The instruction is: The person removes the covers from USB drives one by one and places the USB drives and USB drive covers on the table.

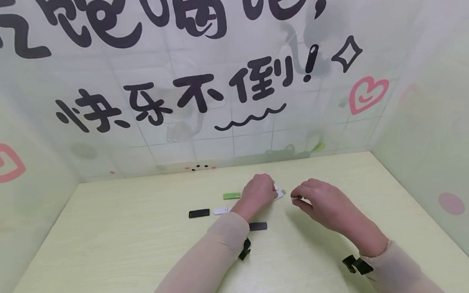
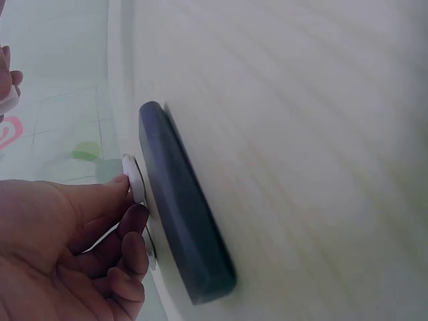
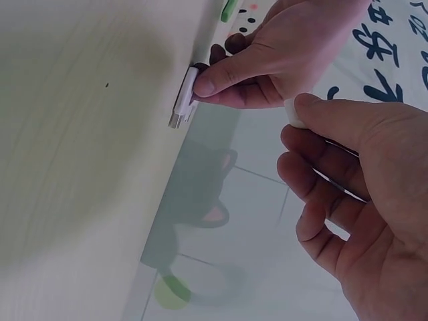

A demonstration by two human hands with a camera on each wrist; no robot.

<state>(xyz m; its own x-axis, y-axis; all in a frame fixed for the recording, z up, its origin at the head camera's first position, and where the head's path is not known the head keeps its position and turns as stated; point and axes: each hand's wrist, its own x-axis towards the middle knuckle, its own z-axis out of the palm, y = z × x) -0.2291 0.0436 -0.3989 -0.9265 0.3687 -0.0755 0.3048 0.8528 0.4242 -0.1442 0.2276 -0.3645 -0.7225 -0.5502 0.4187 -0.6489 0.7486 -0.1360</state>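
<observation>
My left hand (image 1: 258, 193) is low over the table and pinches a white USB stick (image 3: 186, 93) between thumb and fingers. The stick's bare metal plug (image 3: 176, 122) points right, toward the other hand. To the right, my raised right hand (image 1: 322, 202) pinches a small white cap (image 3: 292, 114) between thumb and forefinger; it is apart from the stick. Below the left wrist lies a dark grey USB stick (image 1: 258, 226), large in the left wrist view. A bit of white (image 1: 276, 187) shows just behind the held stick; its kind is unclear.
On the table (image 1: 124, 260), left of the left hand, lie a green USB stick (image 1: 231, 196), a black one (image 1: 199, 213) and a white one (image 1: 221, 211) partly behind the forearm. A printed wall (image 1: 202, 148) closes off the back, with panels on both sides.
</observation>
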